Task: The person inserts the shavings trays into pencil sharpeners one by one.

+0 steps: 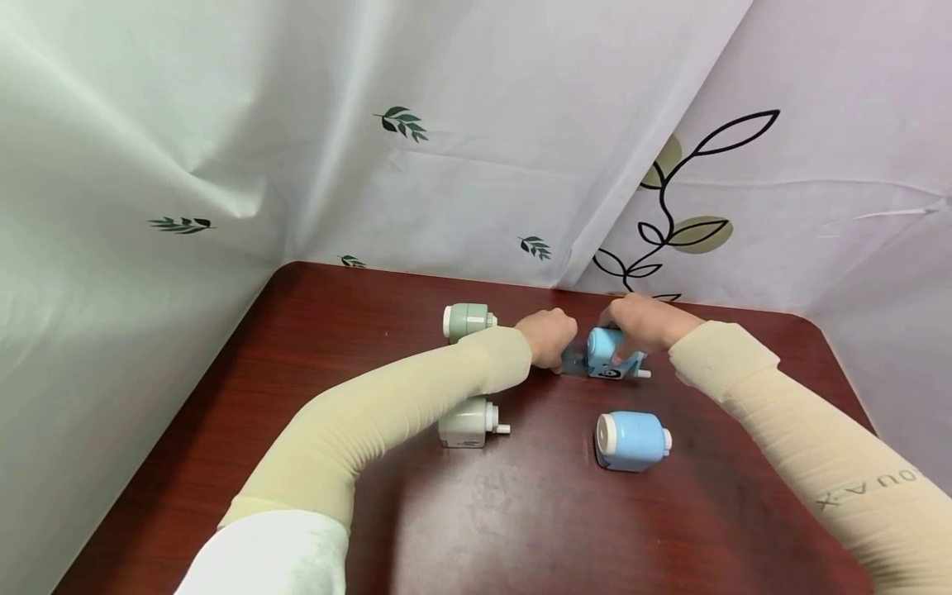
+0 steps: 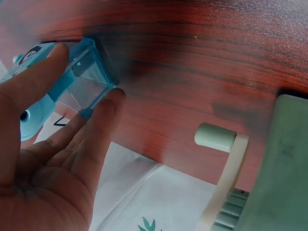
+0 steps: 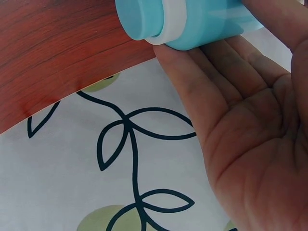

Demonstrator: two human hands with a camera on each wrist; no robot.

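Toward the back right of the table [image 1: 521, 512] is a light-blue crank pencil sharpener [image 1: 604, 345] with a cartoon face on its side. My right hand [image 1: 645, 321] grips its body, thumb on the near side and fingers behind. In the right wrist view the blue barrel [image 3: 211, 24] lies between thumb and fingers. My left hand [image 1: 548, 337] pinches the clear shavings drawer [image 2: 91, 79] at the sharpener's end, thumb on one side and fingers on the other. The drawer sticks out of the body toward the left hand, and its see-through walls show no shavings.
A green sharpener [image 1: 468, 318] stands behind the left forearm, its crank handle [image 2: 215, 137] close in the left wrist view. A grey-green sharpener [image 1: 463, 426] is partly under that sleeve. Another blue sharpener [image 1: 632, 440] stands nearer. White patterned curtains [image 1: 461, 190] border the table.
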